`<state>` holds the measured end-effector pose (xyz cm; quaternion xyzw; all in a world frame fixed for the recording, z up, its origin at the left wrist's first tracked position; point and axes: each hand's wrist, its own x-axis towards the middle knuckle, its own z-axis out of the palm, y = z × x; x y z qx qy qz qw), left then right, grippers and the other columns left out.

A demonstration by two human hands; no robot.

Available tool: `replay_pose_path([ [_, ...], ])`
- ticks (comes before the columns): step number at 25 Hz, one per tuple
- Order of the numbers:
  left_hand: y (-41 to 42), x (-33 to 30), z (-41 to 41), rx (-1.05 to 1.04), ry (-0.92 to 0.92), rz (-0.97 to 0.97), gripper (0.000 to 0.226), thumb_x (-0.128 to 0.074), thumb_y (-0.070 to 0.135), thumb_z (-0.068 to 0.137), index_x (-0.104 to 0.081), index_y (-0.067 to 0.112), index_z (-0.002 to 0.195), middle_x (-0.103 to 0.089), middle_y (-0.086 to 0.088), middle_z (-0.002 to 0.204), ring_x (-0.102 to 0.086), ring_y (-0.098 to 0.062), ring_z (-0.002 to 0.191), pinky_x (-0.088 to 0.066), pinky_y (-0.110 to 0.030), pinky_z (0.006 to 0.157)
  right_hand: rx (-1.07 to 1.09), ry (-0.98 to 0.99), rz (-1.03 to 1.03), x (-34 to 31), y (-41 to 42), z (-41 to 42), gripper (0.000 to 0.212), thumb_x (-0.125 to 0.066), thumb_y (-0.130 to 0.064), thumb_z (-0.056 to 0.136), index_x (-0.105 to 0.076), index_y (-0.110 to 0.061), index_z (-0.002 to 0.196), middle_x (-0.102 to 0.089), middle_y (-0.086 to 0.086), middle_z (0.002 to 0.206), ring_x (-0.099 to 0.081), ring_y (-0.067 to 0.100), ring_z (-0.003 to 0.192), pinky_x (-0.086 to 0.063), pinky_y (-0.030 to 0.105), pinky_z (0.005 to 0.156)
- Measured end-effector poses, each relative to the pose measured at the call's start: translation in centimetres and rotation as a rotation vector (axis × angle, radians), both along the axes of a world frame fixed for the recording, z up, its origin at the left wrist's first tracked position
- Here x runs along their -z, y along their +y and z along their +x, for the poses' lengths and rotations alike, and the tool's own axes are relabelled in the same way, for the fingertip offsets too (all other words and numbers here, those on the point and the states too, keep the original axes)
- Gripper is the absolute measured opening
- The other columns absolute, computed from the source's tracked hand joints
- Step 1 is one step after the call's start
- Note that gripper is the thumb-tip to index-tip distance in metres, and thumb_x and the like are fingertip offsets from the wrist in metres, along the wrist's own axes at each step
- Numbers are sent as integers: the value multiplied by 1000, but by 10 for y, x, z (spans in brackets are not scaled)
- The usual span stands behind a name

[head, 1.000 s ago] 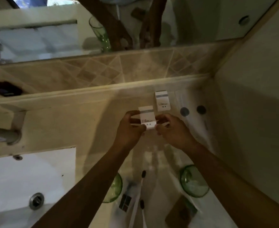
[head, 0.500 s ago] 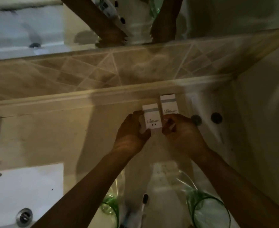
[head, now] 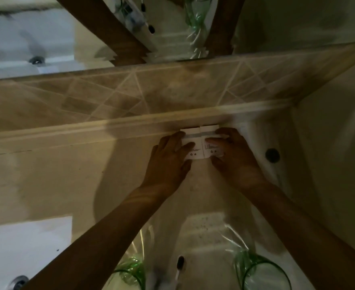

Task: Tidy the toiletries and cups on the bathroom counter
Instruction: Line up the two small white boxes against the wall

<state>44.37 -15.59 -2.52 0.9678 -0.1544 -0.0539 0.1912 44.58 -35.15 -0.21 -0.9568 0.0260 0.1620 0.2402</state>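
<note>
Head view: two white boxes, left box (head: pixel 193 148) and right box (head: pixel 212 143), sit touching at the counter's (head: pixel 68 185) back edge. Left hand (head: pixel 168 162) pinches one, right hand (head: pixel 233 153) the other.

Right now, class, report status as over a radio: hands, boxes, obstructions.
Left hand flat on left box; right hand on right box. Boxes side by side against back ledge. Nothing in the way.

Two small white boxes, the left box (head: pixel 191 147) and the right box (head: pixel 211 143), lie flat, touching side by side against the back ledge. Two green glass cups (head: pixel 262 271) stand near the front edge, blurred.
</note>
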Motion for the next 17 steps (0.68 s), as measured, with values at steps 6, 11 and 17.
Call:
replay_pose_path([
  [6, -2, 8, -1, 4, -23, -40, 55, -75, 28, 81, -59, 21, 133, -47, -13, 149, -45, -35, 132, -43, -49, 101, 59, 23, 71, 3, 3, 3, 56, -71, -21, 82, -51, -40, 130, -23, -13, 147, -38, 17, 133, -46, 48, 105],
  [11, -4, 9, 2, 3, -29, -91, 71, -75, 29, 80, -40, 28, 142, -40, -14, 152, -39, -35, 136, -42, -50, 104, 103, 12, 73, -2, 8, 4, 69, -73, -20, 81, -39, -38, 139, -7, -10, 155, -29, 20, 141, -45, 45, 107],
  [17, 3, -6, -1, -39, 122, -104, 81, -72, 35, 83, -29, 31, 152, -20, -7, 156, -23, -27, 139, -35, -44, 112, 88, 2, 117, -11, 5, -5, 81, -75, -21, 79, -29, -34, 145, -5, -18, 149, -37, 22, 136, -48, 46, 105],
])
